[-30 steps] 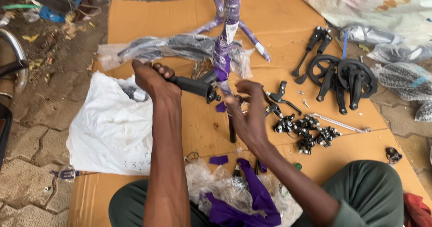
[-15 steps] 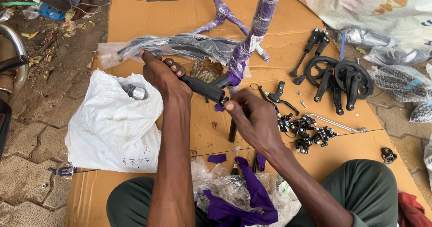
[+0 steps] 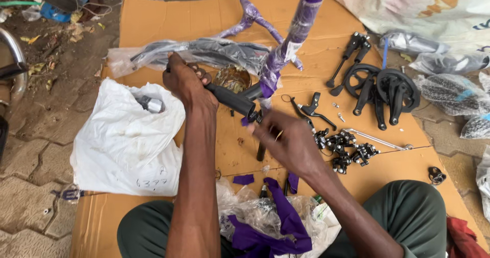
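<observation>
My left hand (image 3: 188, 83) is closed around the outer end of a black handlebar grip (image 3: 232, 100). The grip sits on a bar joined to a bicycle frame tube wrapped in purple film (image 3: 292, 38), which rises toward the top of the view. My right hand (image 3: 282, 141) is blurred, with its fingers pinched at the inner end of the grip where a small black clamp part shows. I cannot tell exactly what the fingers hold there. All of this lies over a brown cardboard sheet (image 3: 168, 18).
A white plastic bag (image 3: 125, 140) lies at left. Black brake levers (image 3: 311, 110), small brake parts (image 3: 344, 148), cranks and a chainring (image 3: 380, 92) lie at right. Crumpled clear plastic and purple wrap scraps (image 3: 265, 222) rest between my knees. Wrapped parts lie at far right.
The purple frame tube has tilted rightward. My left hand and the grip moved slightly down and right. My right hand came up from the cardboard to the inner end of the grip.
</observation>
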{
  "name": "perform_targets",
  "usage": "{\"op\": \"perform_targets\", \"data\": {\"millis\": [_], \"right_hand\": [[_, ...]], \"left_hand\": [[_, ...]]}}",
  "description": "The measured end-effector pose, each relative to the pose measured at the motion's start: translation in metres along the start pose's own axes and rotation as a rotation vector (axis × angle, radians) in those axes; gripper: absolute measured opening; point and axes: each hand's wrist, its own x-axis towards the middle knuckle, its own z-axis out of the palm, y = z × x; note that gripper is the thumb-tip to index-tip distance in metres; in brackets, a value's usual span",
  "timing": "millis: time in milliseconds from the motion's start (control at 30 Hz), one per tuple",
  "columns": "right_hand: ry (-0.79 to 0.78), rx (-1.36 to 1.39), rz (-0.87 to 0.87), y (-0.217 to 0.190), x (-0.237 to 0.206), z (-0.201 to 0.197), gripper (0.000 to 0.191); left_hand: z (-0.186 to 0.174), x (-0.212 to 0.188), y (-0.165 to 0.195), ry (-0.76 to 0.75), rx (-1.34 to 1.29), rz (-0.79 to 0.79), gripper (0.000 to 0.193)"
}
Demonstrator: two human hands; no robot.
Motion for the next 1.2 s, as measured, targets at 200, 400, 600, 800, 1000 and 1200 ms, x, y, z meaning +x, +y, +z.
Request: {"op": "perform_targets", "data": {"millis": [200,400,600,800,1000,1200], "right_hand": [[-0.002,-0.115,0.175,-0.002,0.003,0.002,0.03],[0.142,-0.112,-0.115,-0.01,0.004,0.0,0.047],[0.08,-0.08,0.096,-0.007,0.005,0.0,0.048],[0.109,0.019,0.163,-0.006,0.007,0.002,0.043],[0.161,-0.142,0.035,-0.008,0.003,-0.001,0.033],[0.089,0.061,0.181,-0.008,0.0,0.001,0.029]], "left_hand": [[0.001,-0.008,0.002,-0.067,-0.02,0.018,0.029],[0.006,-0.008,0.001,-0.025,-0.009,0.04,0.01],[0.01,-0.012,0.002,-0.09,-0.026,0.062,0.012],[0.017,-0.014,0.004,-0.111,-0.041,0.086,0.02],[0.016,-0.013,0.001,-0.045,-0.004,0.058,0.018],[0.014,-0.017,0.001,-0.189,-0.083,0.118,0.022]]}}
